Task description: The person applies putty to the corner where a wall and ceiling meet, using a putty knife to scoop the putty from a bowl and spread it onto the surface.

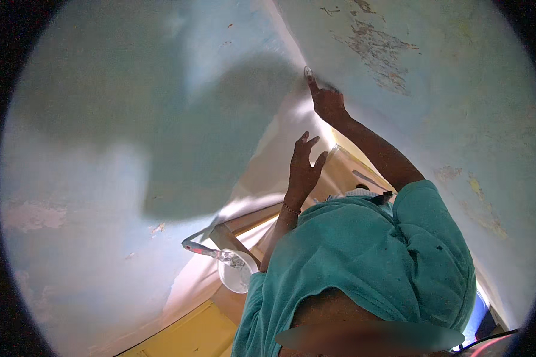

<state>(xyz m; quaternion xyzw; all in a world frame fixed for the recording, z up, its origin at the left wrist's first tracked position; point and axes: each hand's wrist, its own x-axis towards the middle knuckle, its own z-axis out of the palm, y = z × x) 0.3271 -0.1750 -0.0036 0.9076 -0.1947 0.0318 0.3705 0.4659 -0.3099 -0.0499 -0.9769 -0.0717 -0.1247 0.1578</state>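
The corner line (287, 37) between the two walls starts at the top and slants down to the right, long and thin, right to the pointing finger of the right hand (329, 106). That finger is straight and seems to touch the line — its tip looks white. The line goes up and a bit left from there. The other fingers look curled, and I cannot tell if they close on anything.

The left hand (304, 169) is lower and farther from that spot, its fingers spread wide with nothing in them. A white tub (234, 284) is by the left arm, with a putty knife (201, 248) lying across its rim.

Some parts are hard to see — the right hand hides a bit of the corner, bright light washes out the part below, and the left sleeve is close against the tub's edge.
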